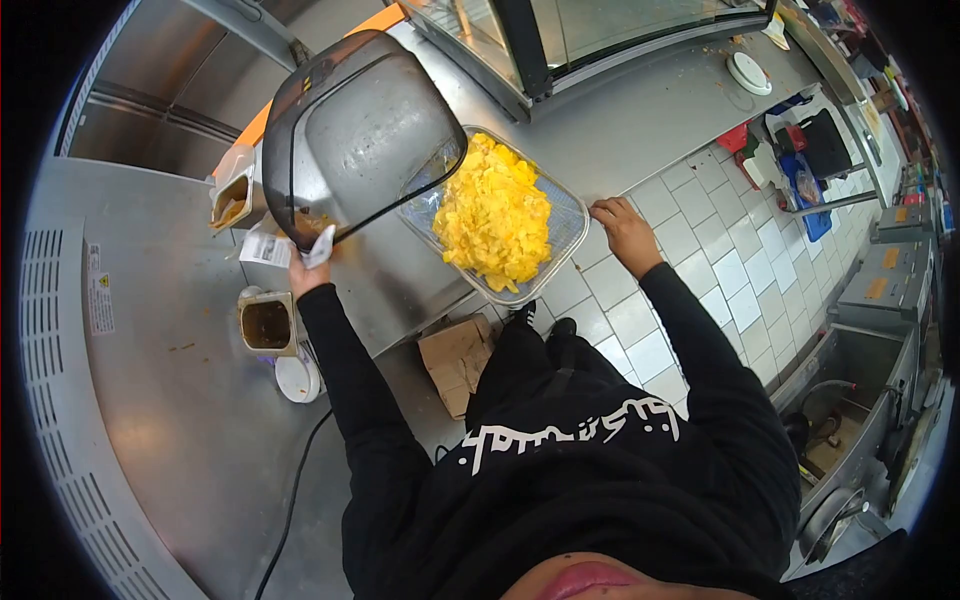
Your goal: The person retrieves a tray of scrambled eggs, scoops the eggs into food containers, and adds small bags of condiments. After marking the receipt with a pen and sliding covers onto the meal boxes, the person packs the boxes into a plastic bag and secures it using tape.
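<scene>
Tray (568, 215), long axis diag. down-rt, R hand (626, 237) beside it (fingers: can't tell), L hand (309, 277) clamped on tub (370, 140)

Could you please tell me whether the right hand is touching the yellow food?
No, the right hand is at the edge of the tray, apart from the yellow food.

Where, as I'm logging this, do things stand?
Left hand holds white wipe at dark cover. Right hand at tray. Yellow food inside. Cover partly screens tray.
</scene>
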Tool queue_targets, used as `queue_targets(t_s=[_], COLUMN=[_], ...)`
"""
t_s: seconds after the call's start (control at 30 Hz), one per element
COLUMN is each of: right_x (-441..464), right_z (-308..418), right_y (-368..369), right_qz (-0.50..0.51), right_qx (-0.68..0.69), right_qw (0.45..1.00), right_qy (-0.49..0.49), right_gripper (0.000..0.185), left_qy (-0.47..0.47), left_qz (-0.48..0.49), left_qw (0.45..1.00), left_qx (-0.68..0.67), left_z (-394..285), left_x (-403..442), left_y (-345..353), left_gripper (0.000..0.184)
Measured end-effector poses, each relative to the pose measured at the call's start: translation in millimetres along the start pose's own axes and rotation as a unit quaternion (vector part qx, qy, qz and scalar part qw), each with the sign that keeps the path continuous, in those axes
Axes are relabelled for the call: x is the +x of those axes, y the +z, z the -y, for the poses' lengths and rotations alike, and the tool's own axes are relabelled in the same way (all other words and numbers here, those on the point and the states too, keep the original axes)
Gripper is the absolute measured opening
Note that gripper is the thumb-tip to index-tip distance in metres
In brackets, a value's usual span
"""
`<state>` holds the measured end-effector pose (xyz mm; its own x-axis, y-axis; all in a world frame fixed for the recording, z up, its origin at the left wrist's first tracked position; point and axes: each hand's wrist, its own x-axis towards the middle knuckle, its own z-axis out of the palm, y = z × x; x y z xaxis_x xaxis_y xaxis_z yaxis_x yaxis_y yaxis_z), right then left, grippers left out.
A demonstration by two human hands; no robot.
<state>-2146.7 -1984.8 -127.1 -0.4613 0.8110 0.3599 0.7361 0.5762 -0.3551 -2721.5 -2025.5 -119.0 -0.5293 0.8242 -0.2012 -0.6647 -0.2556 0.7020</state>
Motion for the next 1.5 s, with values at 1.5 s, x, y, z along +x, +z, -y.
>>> queue_targets(t_s=[1.5], right_x=[-101], right_z=[-35], right_y=[-49], right_qz=[-0.017], right_qx=[0.507], right_qw=[0.780], right_qy=[0.367], right_gripper=[0.029], left_qy=[-0.236], left_qz=[-0.074], left_qw=[0.920], left_qx=[0.303], left_z=[253], left_x=[-353], left_y=[189], left_gripper=[0.047])
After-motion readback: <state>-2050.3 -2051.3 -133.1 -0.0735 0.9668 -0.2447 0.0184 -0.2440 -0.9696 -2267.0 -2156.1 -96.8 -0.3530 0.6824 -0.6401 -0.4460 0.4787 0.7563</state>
